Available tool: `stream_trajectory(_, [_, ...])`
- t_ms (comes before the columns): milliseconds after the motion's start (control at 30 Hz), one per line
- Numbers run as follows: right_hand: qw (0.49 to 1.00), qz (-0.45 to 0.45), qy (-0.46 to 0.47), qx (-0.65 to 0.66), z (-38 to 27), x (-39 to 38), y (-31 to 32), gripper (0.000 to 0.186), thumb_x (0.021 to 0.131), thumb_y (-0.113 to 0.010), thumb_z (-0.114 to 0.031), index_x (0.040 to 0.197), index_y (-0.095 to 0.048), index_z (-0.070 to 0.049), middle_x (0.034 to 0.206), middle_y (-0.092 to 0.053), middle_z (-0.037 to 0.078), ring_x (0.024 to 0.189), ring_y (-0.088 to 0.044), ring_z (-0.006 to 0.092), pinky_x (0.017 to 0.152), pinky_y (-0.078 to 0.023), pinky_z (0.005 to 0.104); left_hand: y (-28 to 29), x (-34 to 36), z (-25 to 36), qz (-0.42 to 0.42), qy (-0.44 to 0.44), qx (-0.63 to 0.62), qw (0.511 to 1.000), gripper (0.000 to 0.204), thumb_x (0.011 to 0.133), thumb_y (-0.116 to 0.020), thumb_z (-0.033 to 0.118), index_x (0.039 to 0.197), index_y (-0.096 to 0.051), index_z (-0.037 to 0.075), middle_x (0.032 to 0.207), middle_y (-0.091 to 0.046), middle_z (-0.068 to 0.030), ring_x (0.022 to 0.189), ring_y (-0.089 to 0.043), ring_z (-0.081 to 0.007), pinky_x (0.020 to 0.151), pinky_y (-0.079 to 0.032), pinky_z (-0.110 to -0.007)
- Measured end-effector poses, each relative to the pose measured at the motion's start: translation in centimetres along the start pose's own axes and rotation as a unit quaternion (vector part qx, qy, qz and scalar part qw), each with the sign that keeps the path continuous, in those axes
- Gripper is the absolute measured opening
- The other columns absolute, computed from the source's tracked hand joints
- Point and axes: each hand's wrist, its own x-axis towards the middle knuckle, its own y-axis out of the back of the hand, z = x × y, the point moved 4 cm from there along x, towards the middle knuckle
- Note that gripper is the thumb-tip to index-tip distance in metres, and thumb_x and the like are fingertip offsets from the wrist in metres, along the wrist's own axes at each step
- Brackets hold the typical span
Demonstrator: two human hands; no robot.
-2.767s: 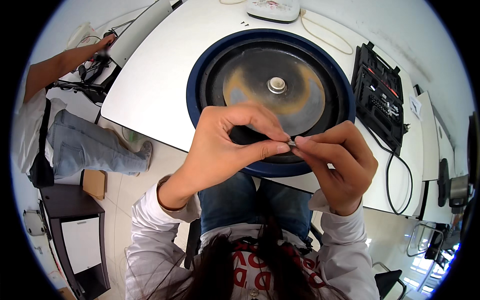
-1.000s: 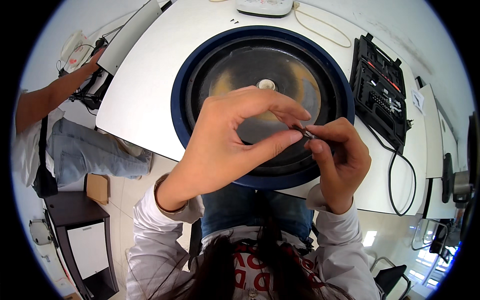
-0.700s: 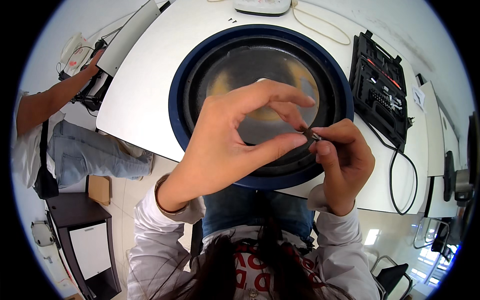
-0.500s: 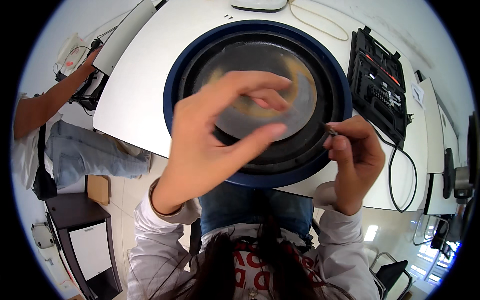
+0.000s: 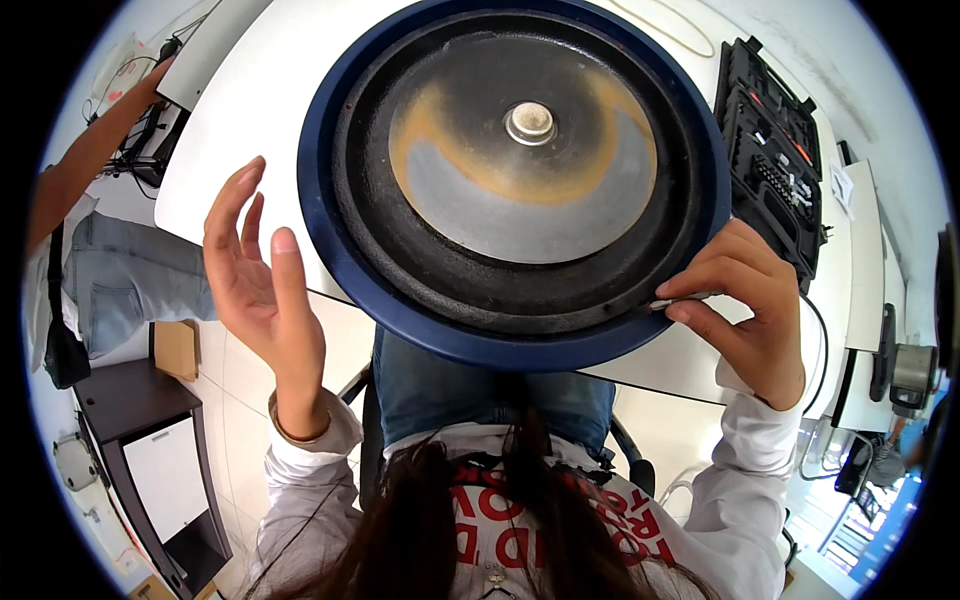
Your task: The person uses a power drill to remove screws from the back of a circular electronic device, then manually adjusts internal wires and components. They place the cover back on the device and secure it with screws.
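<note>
In front of me is a round black heating pan [image 5: 370, 225] with a wide dark blue rim [image 5: 318, 190]. Its smooth grey plate [image 5: 490, 225] carries a brownish-yellow crescent stain, and a round silver knob [image 5: 532, 122] rises from the plate. At the pan's near right edge, my right hand [image 5: 745, 300] pinches a small thin metal piece [image 5: 678, 300] between thumb and fingertips. I cannot make out its exact kind. Left of the pan, my left hand [image 5: 265, 285] hovers with fingers spread and nothing in it.
A black tool case [image 5: 770, 160] with bits and sockets lies unfolded on the white table [image 5: 230, 120], right of the pan. A black cable [image 5: 822, 340] hangs beside it. Another person's arm [image 5: 95, 155] shows at the far left, above a dark cabinet [image 5: 135, 400].
My left hand has drawn back leftward from over the pan, uncovering the plate and knob. My right hand still pinches the small metal piece at the pan's rim. The pan appears larger and higher in view.
</note>
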Motion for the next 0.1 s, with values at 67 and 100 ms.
stream_trajectory(67, [0.997, -0.046, 0.019, -0.052, -0.48, 0.56, 0.21, 0.015, 0.069, -0.077, -0.003, 0.082, -0.07, -0.007, 0.076, -0.062, 0.004, 0.074, -0.055, 0.0152, 0.063, -0.045, 0.0287, 0.27, -0.35, -1.01, 0.011, 0.027, -0.01, 1.0, 0.039, 0.09, -0.054, 0.017, 0.125, -0.05, 0.002, 0.128, -0.053, -0.0198, 0.123, -0.048, -0.0327, 0.106, -0.034, -0.047])
stream_trajectory(100, [0.994, -0.072, 0.019, -0.078, -0.95, 0.94, 0.43, 0.016, 0.069, -0.076, -0.002, 0.083, -0.07, -0.007, 0.078, -0.062, 0.005, 0.075, -0.057, 0.0169, 0.069, -0.049, 0.0297, 0.35, -0.48, -1.41, 0.017, 0.04, -0.014, 0.999, 0.04, 0.09, -0.054, 0.019, 0.126, -0.049, 0.002, 0.129, -0.052, -0.0199, 0.124, -0.047, -0.0329, 0.106, -0.034, -0.047])
